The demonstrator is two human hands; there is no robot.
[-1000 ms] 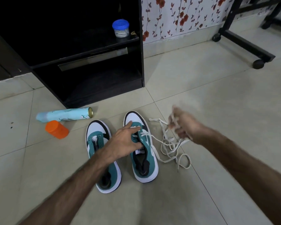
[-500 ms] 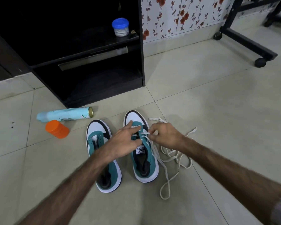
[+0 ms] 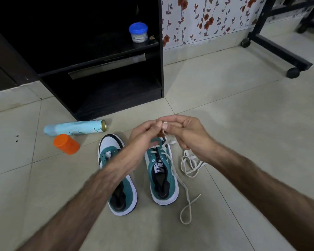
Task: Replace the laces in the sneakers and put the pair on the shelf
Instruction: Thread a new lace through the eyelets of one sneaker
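Note:
Two teal and white sneakers stand side by side on the tiled floor. The left sneaker [image 3: 116, 178] has no lace. The right sneaker [image 3: 161, 176] has a white lace [image 3: 186, 201] through its front eyelets, with loose loops trailing on the floor to its right. My left hand [image 3: 145, 133] and my right hand [image 3: 187, 133] meet above the toe of the right sneaker. Both pinch the end of the white lace between fingertips. The black shelf unit [image 3: 101, 57] stands open just beyond the shoes.
A light blue spray can [image 3: 74, 128] lies on its side left of the shoes, beside an orange cap [image 3: 66, 144]. A small blue-lidded jar [image 3: 138, 32] sits on the shelf. A black wheeled frame [image 3: 279, 49] stands at the far right.
Both hands have lifted off the right sneaker and come together above its toe, pulling the lace end up. The loose lace has shifted on the floor.

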